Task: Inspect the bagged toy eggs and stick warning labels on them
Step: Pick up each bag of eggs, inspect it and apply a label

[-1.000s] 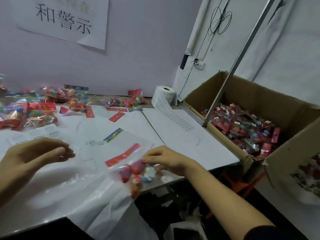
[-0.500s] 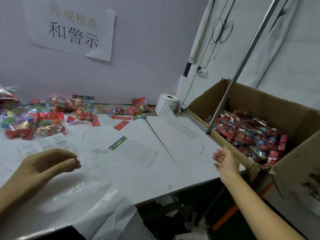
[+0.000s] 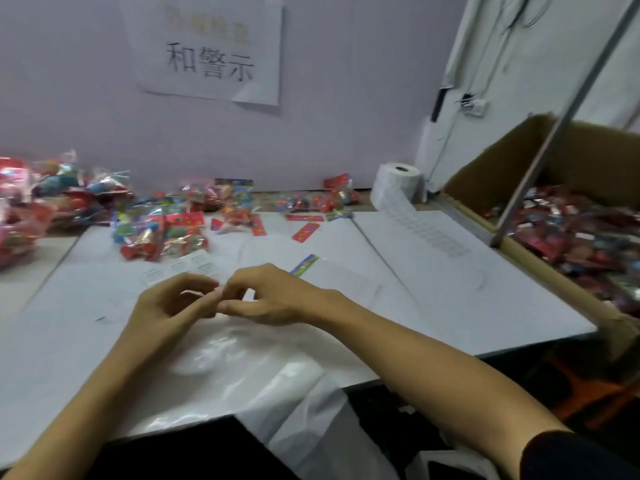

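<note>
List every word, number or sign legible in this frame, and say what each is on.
"和警示": lower line on the paper sign taped to the wall.
Upper line of that sign: too faint and blurred to read.
Small white labels on the table: print too small.
Toy egg bags: print blurred.

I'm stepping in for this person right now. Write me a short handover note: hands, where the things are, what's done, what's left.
Left hand and right hand meet over the table, fingers curled, pinching something small and pale, likely a label; too blurred to be sure.
Label roll stands at the back beside the box, which holds bagged eggs.
More bags lie at the back left.
No bag is in hand: take one, check it, label it.
</note>
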Available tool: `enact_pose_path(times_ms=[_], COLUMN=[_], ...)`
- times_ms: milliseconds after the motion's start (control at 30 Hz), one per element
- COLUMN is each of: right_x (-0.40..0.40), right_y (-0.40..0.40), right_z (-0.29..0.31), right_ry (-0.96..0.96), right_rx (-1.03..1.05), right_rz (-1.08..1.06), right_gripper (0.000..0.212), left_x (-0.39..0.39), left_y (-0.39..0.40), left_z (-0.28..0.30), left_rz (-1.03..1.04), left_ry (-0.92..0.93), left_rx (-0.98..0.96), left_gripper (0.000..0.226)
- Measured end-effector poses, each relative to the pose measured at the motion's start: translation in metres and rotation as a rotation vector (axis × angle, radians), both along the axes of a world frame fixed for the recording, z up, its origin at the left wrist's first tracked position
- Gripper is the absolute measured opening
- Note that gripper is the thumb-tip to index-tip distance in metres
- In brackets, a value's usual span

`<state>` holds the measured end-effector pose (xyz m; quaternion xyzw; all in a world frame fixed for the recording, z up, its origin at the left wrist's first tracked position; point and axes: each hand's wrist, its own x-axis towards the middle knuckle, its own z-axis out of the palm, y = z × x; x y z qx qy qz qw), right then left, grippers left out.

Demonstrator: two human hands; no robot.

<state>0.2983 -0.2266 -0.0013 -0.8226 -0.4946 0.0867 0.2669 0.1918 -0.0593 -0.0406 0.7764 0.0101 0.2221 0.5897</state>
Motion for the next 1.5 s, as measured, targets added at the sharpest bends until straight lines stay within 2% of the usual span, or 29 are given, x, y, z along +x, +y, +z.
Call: enact_pose_path(times_ms=[33,133,200,267,367,533,667,800,900,1067,1133,1233,1367,1433,1500], right_x=[-0.004,-0.006,-0.002,0.003,0.007,0.015,0.016,0.018,0.019,0.017,0.017,0.018,0.018,0.017,0.018], right_y=[0.018,0.053,0.064,0.067,0.062,0.051,0.051,0.049,0.046,0.048,0.047,0.046,0.047,0.046,0.046], right_z=[0.000,-0.006,-0.015,-0.030,-0.046,-0.049,-0.050,-0.051,-0.052,-0.048,-0.045,-0.040,-0.035,-0.033,-0.030], right_ry=[-0.021,-0.008,0.021,0.057,0.161,0.313,0.342,0.370,0.388,0.388,0.399,0.427,0.460,0.503,0.535], right_rx=[0.007,0.059,0.076,0.150,0.277,0.294,0.300,0.301,0.288,0.257,0.259,0.333,0.436,0.498,0.565], right_rz=[0.023,0.074,0.058,0.028,-0.012,-0.022,-0.025,-0.027,-0.033,-0.058,-0.070,-0.130,-0.214,-0.242,-0.281], right_gripper=[0.012,0.003,0.016,0.024,0.020,0.011,0.011,0.011,0.011,0.012,0.013,0.015,0.019,0.017,0.021], left_x=[0.000,0.002,0.001,0.002,0.003,0.020,0.052,0.085,0.092,0.080,0.071,0.055,0.038,0.036,0.036], left_y=[0.001,0.011,0.015,0.014,0.014,0.033,0.065,0.094,0.111,0.124,0.122,0.119,0.099,0.085,0.071], left_z=[0.001,-0.001,0.000,-0.001,-0.003,0.003,0.009,0.016,0.014,0.013,0.012,0.016,0.033,0.045,0.054], left_rz=[0.065,0.284,0.359,0.381,0.386,0.462,0.509,0.400,0.255,0.397,0.418,0.403,0.386,0.331,0.229], left_ry=[-0.015,-0.038,-0.067,-0.088,-0.116,0.026,0.184,0.387,0.401,0.365,0.258,0.091,-0.108,-0.131,-0.073], left_rx=[0.026,0.044,0.067,0.103,0.144,0.045,0.313,0.539,0.596,0.825,0.700,0.329,0.091,-0.064,-0.197], left_gripper=[0.005,0.010,0.007,0.006,0.006,0.009,0.008,0.038,0.047,0.043,0.040,0.033,0.021,0.022,0.022])
